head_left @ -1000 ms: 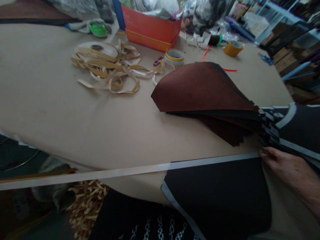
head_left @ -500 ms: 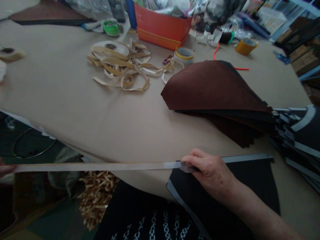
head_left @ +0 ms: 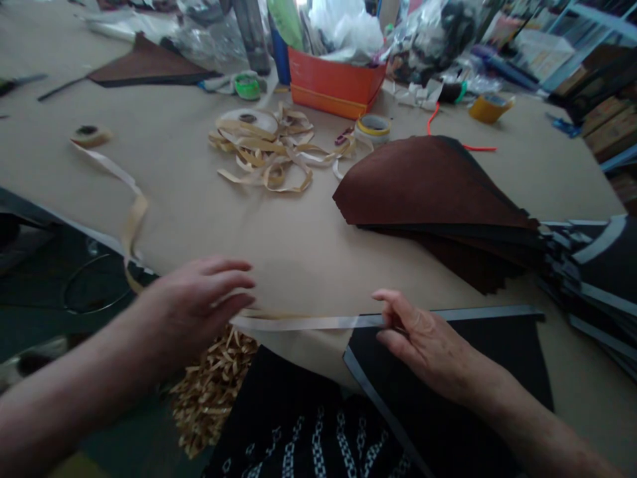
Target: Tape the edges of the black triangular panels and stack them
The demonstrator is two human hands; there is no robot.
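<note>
A black panel point(head_left: 468, 365) edged with grey strips lies at the table's front edge. My right hand point(head_left: 423, 345) rests over its top left corner, thumb and index finger apart. From beneath those fingers a pale adhesive tape strip point(head_left: 308, 323) runs left past the panel. My left hand point(head_left: 199, 299) hovers just above the strip's left part, fingers stretched out and slightly blurred, with nothing visibly gripped. Behind my left forearm, a tape tail point(head_left: 135, 222) trails from a small tape roll point(head_left: 92, 135).
A stack of brown and black panels point(head_left: 432, 186) lies at right. Farther back are tangled peeled tape point(head_left: 269, 149), a white-yellow tape roll point(head_left: 373, 127) and an orange box point(head_left: 336, 83). Paper scraps point(head_left: 213, 398) fill a spot below the table edge.
My left hand has come from the far left toward the middle and its fingers have opened. My right fingers have loosened from the strip. The view has shifted left.
</note>
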